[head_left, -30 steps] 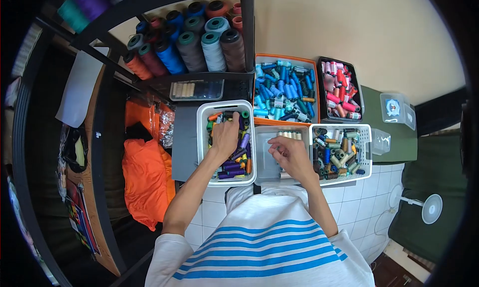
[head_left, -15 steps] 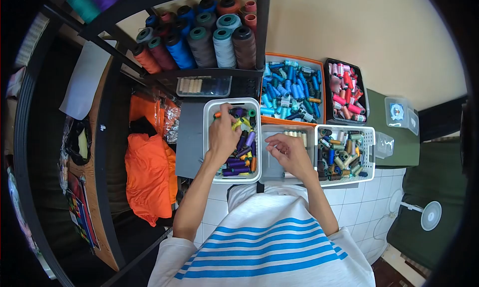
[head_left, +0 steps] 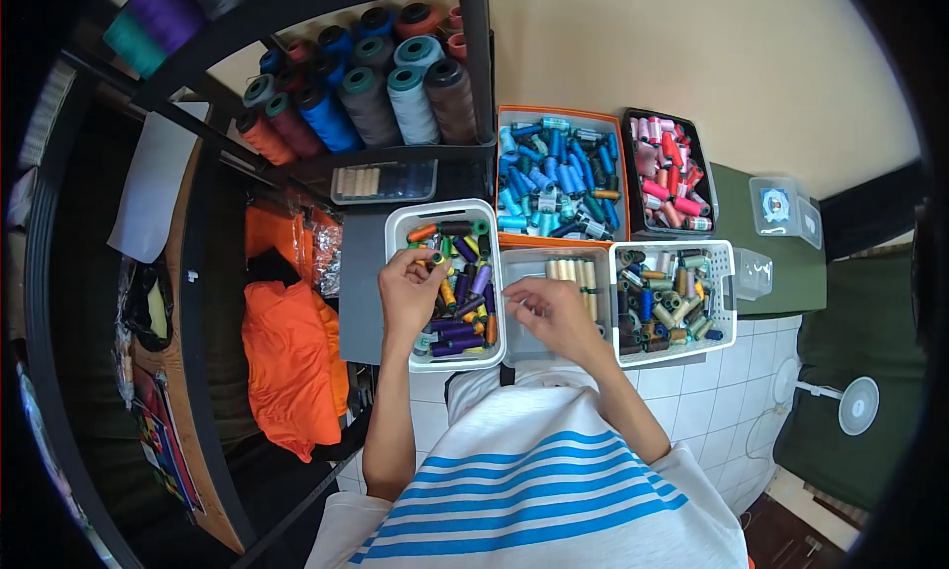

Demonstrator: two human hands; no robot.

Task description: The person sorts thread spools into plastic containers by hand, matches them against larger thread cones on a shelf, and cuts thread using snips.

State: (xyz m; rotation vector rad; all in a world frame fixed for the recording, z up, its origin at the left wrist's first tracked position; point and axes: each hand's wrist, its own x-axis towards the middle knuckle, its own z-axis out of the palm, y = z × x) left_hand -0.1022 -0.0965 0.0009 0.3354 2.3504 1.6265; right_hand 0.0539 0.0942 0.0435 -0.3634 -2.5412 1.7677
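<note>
My left hand (head_left: 409, 297) is over the white bin (head_left: 397, 356) of mixed thread spools. Its thumb and fingertips pinch a small thread spool (head_left: 436, 260) with a dark green end. Around it lie purple spools (head_left: 458, 343), a lilac one (head_left: 481, 279), and orange, yellow and green ones. Loosely bent, with fingers apart, my right hand (head_left: 556, 317) hovers above the grey bin (head_left: 521, 263) and shows nothing in its grasp. Cream spools (head_left: 571, 271) stand in a row in that bin, partly hidden by the hand.
An orange-rimmed box (head_left: 501, 154) of blue spools and a black box (head_left: 710, 213) of pink and red ones stand behind. At right is a white basket (head_left: 727, 317) of mixed spools. A black shelf (head_left: 478, 75) with large thread cones (head_left: 413, 104) rises at back left.
My left hand has drawn back from the bin's far end toward me, a spool now showing at its fingertips. My right hand has shifted slightly left and lower. The whole view has shifted somewhat.
</note>
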